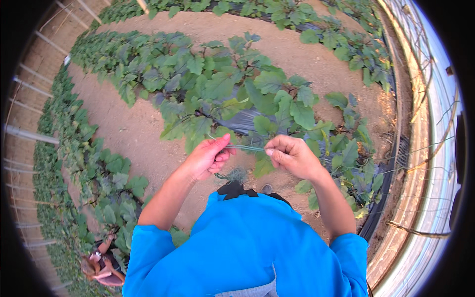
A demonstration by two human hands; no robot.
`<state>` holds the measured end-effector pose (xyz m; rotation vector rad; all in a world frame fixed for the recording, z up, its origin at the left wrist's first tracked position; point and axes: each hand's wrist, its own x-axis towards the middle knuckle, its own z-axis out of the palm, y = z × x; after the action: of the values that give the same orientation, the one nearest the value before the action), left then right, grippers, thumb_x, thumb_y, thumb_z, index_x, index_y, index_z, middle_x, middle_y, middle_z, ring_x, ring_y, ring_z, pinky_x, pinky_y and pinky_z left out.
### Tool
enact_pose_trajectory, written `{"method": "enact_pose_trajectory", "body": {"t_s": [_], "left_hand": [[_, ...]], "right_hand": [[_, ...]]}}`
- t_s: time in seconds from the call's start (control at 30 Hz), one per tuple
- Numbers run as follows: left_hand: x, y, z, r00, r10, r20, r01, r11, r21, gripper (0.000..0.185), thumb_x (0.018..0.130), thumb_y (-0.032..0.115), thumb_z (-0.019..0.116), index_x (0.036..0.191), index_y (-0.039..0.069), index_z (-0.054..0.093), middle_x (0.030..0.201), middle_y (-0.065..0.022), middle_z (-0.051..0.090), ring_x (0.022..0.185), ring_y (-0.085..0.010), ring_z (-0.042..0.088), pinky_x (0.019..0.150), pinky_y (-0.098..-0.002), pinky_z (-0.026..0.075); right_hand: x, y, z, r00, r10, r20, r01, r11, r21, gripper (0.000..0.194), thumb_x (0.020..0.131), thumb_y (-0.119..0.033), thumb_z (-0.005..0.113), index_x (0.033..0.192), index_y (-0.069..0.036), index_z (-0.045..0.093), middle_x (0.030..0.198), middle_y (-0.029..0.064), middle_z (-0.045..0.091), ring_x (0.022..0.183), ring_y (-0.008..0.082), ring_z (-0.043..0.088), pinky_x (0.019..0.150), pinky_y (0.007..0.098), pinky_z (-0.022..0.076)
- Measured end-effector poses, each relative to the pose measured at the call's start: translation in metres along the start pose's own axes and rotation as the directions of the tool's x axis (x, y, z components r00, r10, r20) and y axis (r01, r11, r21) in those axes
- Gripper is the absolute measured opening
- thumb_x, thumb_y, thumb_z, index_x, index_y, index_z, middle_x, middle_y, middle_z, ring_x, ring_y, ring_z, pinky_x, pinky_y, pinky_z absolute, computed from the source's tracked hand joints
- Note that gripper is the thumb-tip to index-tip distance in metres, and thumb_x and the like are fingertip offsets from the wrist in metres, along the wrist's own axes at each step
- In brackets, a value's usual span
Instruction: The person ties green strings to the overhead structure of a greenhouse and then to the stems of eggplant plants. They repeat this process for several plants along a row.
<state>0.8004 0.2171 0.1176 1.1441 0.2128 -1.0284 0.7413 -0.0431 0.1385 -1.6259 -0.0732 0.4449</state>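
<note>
Several strands of green twine [245,147] run between my two hands at waist height. My left hand [211,156] pinches them between thumb and fingers, and a short end sticks up past the thumb. On the other side my right hand [291,154] grips the strands with thumb and bent forefinger. A loose tangle of the same twine [237,174] hangs below my left hand, close to my waist. Just beyond both hands stand leafy eggplant-like plants [219,85] growing through dark plastic mulch film [243,120].
Bare soil paths [122,122] run between the plant rows. At the lower left, a person [104,263] crouches by another row [115,200]. A plastic-sheeted greenhouse wall [434,148] with a netting edge and thin canes curves along the right. Pale poles [31,133] line the far left.
</note>
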Motion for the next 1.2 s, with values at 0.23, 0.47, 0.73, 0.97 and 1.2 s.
{"method": "enact_pose_trajectory", "body": {"t_s": [0.23,0.47,0.73,0.97,1.2], "left_hand": [[0.045,0.025,-0.062,0.924,0.337,-0.179,-0.358,0.928,-0.099,0.021,0.094,0.028,0.059,0.087,0.008,0.061,0.056,0.0072,0.036,0.042,-0.0026,0.027,0.036,-0.019,0.018],[0.065,0.048,-0.099,0.922,0.372,-0.111,-0.387,0.901,-0.197,0.023,0.096,0.026,0.055,0.091,0.005,0.062,0.057,0.0051,0.039,0.042,-0.0037,0.029,0.037,-0.0193,0.019],[0.079,0.073,-0.103,0.921,0.388,0.022,-0.377,0.907,-0.186,0.021,0.096,0.023,0.055,0.092,0.003,0.062,0.058,0.0038,0.043,0.04,-0.0033,0.031,0.036,-0.0194,0.019],[0.065,0.076,-0.092,0.98,0.198,0.0,-0.193,0.954,0.229,0.015,0.092,0.018,0.061,0.09,0.003,0.063,0.058,0.0071,0.043,0.042,-0.0007,0.031,0.037,-0.0186,0.019],[0.061,0.06,-0.092,0.975,0.224,0.013,-0.211,0.898,0.385,0.01,0.086,0.015,0.068,0.082,0.006,0.064,0.059,0.0062,0.046,0.046,-0.0039,0.037,0.041,-0.021,0.025]], "right_hand": [[-0.033,0.069,-0.035,0.991,0.12,-0.068,-0.137,0.902,-0.408,0.025,0.096,-0.024,0.055,0.093,0.0,0.06,0.062,0.0026,0.05,0.057,0.0112,0.047,0.053,0.03,0.0403],[-0.09,0.101,-0.039,0.789,0.275,-0.55,-0.4,0.909,-0.119,0.022,0.096,-0.022,0.055,0.091,-0.002,0.064,0.058,-0.0014,0.048,0.053,0.007,0.043,0.049,0.0249,0.0367],[-0.085,0.122,-0.01,0.688,0.319,-0.652,-0.407,0.913,0.017,0.013,0.096,-0.016,0.052,0.096,-0.003,0.053,0.067,0.0049,0.06,0.056,0.0078,0.054,0.048,0.0228,0.042],[-0.073,0.109,-0.035,0.675,-0.359,-0.644,-0.364,0.597,-0.715,0.005,0.086,-0.006,0.059,0.086,0.0,0.059,0.087,0.0132,0.064,0.083,0.0344,0.063,0.071,0.0376,0.0505],[-0.088,-0.027,-0.115,0.511,-0.609,-0.607,-0.422,0.438,-0.794,0.009,0.087,-0.009,0.061,0.093,-0.005,0.057,0.077,0.0128,0.064,0.07,0.0305,0.065,0.059,0.0379,0.051]]}}
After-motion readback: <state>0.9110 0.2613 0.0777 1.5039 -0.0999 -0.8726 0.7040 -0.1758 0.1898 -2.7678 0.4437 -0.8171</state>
